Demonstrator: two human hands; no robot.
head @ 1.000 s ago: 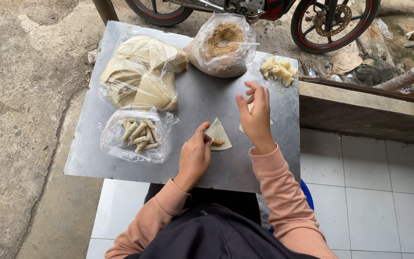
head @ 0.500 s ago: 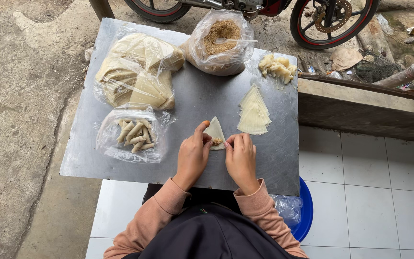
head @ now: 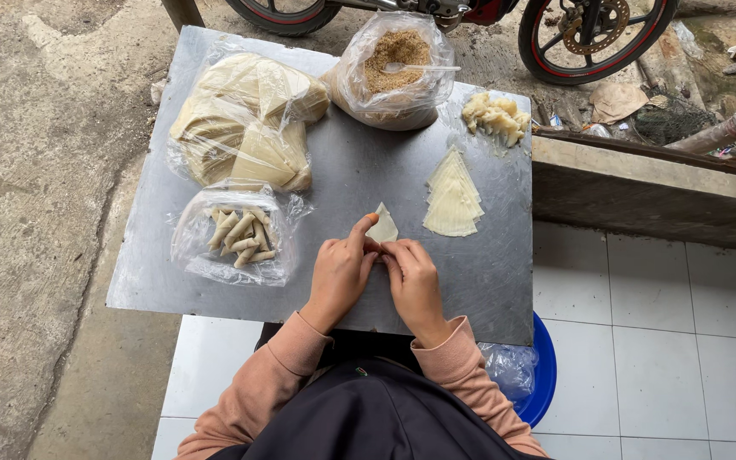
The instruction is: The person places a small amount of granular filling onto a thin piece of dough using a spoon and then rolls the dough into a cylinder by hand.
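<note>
On the metal table (head: 172, 273), far left: bag of rolled pastries (head: 236, 238), bag of folded wrappers (head: 244, 119) above. Centre: left hand (head: 338, 273) and right hand (head: 415, 281) together, fingertips pinching a small triangular wrapper (head: 382, 228). Just right: stack of triangular wrappers (head: 453, 196); bag of brown filling (head: 398, 64) behind.

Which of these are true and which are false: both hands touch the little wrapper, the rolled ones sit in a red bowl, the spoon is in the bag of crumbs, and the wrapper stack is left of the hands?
1. Both the left hand and right hand touch the small wrapper. True.
2. The finished rolls sit in a red bowl. False: they lie in a clear plastic bag.
3. A spoon rests in the crumb bag. True.
4. The triangular wrapper stack lies left of the hands. False: it lies to their right.
</note>
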